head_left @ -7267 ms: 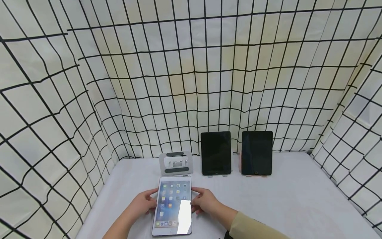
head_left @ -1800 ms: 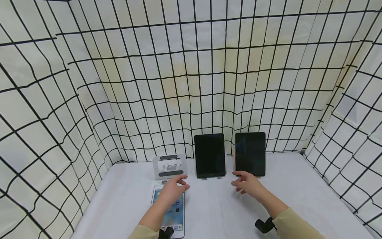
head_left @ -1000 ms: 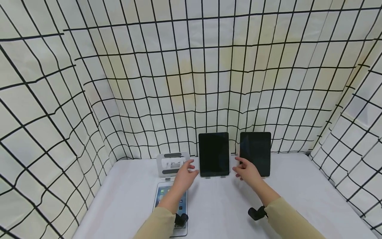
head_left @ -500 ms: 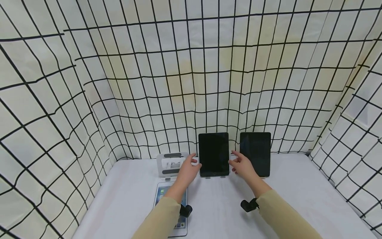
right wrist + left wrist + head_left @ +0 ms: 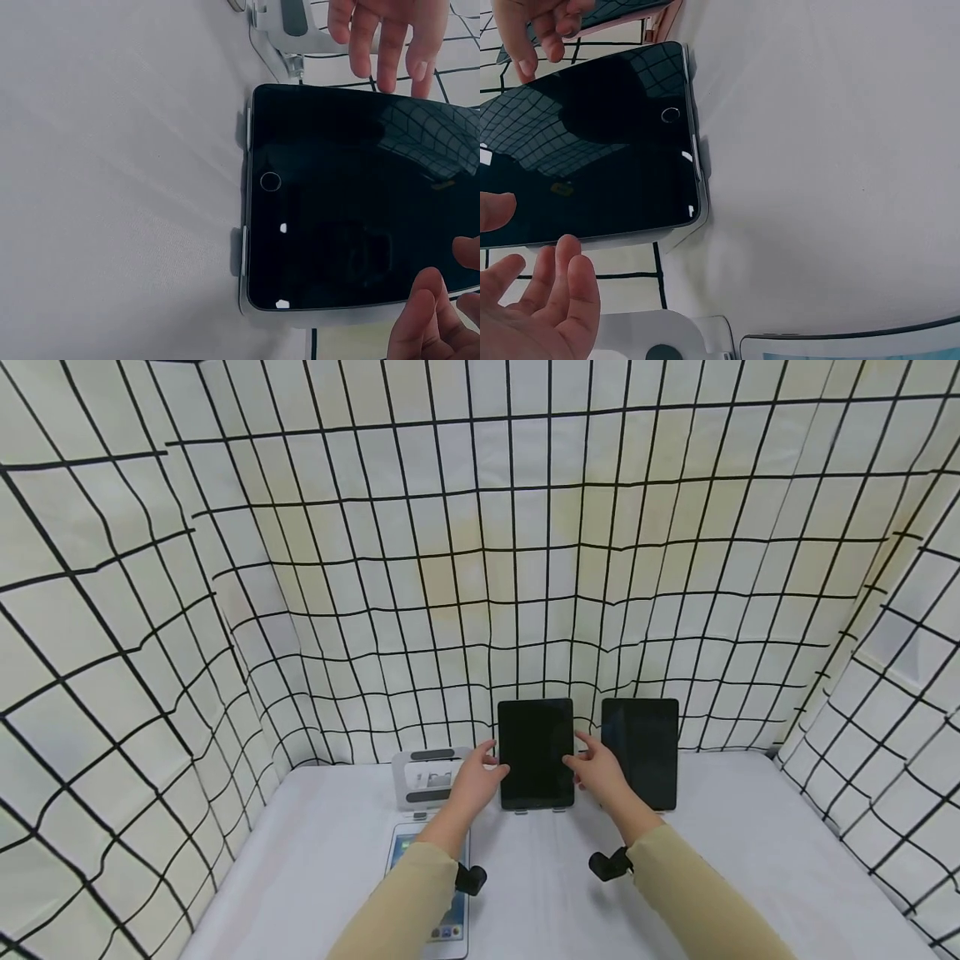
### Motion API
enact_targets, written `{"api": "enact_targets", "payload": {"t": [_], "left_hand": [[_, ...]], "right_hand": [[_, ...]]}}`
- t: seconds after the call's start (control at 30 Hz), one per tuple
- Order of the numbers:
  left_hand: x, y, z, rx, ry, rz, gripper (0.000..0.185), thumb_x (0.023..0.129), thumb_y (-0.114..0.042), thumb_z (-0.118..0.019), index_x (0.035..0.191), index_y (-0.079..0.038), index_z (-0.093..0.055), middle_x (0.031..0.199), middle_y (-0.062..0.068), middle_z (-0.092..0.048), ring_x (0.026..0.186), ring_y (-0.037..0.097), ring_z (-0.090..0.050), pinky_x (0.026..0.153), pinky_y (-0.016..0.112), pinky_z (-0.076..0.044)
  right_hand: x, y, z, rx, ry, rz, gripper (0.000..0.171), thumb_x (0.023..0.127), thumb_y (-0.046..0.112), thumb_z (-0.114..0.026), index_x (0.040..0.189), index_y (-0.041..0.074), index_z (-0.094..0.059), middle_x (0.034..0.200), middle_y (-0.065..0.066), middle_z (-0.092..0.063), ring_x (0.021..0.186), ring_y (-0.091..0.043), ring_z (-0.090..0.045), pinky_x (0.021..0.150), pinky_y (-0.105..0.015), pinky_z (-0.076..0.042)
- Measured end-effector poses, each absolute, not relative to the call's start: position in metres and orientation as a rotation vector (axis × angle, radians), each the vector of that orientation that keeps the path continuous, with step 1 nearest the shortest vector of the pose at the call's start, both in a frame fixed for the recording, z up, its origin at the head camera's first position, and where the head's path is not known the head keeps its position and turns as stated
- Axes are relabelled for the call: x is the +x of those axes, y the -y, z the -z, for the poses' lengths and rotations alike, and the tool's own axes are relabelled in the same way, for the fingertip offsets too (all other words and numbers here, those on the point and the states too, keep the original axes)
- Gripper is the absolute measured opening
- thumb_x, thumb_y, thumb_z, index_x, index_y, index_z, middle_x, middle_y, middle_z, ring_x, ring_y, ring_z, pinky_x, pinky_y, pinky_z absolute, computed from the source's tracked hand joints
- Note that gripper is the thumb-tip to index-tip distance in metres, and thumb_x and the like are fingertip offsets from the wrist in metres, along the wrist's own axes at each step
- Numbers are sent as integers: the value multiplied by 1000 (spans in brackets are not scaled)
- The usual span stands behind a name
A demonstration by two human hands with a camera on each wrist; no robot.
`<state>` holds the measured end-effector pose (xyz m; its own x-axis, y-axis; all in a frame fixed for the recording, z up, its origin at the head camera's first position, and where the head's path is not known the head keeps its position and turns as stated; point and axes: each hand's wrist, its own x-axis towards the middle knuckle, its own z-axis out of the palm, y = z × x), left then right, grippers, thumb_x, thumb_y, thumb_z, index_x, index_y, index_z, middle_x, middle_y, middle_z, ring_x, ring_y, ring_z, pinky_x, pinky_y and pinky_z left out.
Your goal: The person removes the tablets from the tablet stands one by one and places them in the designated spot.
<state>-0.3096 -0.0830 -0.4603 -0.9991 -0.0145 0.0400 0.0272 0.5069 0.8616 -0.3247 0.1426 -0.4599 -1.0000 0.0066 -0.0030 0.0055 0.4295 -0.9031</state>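
A dark-screened tablet [image 5: 536, 752] leans upright on a grey stand [image 5: 630, 238], its home button at the lower end. My left hand [image 5: 474, 781] is at its left edge; in the left wrist view the thumb overlaps the screen and the loosely bent fingertips [image 5: 568, 246] meet the long edge. My right hand [image 5: 602, 777] is at the right edge, its thumb [image 5: 465, 251] over the glass and the other fingertips beside the rim. Small stand clips [image 5: 244, 251] support the tablet's lower edge.
Right of it stands another dark tablet [image 5: 641, 752] on a pinkish stand. At left is a bare grey stand [image 5: 400, 781]. Before that lies a white tablet [image 5: 456, 914] with its screen lit, partly under my left sleeve [image 5: 408, 902]. A black-gridded white curtain [image 5: 450, 568] surrounds the table.
Both hands have left the white tablet lying at the left, reached forward and closed in on the middle dark tablet's two sides. The tablets and stands stay in place.
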Motion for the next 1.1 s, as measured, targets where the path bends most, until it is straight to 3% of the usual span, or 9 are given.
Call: {"api": "enact_targets", "payload": {"t": [0.37, 0.77, 0.93, 1.1], "left_hand": [[-312, 79, 455, -27, 2730, 1501, 58, 96, -21, -64, 150, -12, -43, 124, 15, -58, 90, 24, -58, 78, 40, -50], [-310, 76, 454, -17, 2717, 1514, 59, 94, -17, -66, 149, -13, -44, 123, 14, -59, 81, 21, -58, 74, 39, -49], [-309, 77, 459, -1, 2675, 1549, 57, 95, -16, -65, 148, -13, -46, 123, 13, -60, 79, 19, -58, 72, 37, -49], [-306, 77, 465, 24, 2608, 1572, 52, 95, -14, -64, 145, -14, -50, 118, 11, -62, 86, 20, -61, 71, 36, -51]], "right_hand": [[-329, -141, 463, -27, 2650, -1700, 65, 96, 14, -65, 153, 14, -36, 92, -11, -59, 62, -18, -58, 58, -28, -49], [-326, -141, 463, -39, 2636, -1704, 66, 95, 15, -66, 154, 15, -36, 100, -11, -57, 67, -19, -59, 59, -27, -49], [-325, -143, 465, -25, 2638, -1667, 63, 96, 16, -65, 153, 14, -37, 105, -12, -57, 73, -27, -61, 59, -27, -47], [-323, -147, 472, 35, 2646, -1581, 61, 97, 17, -64, 153, 15, -38, 111, -13, -57, 79, -26, -59, 62, -29, -47]]}}
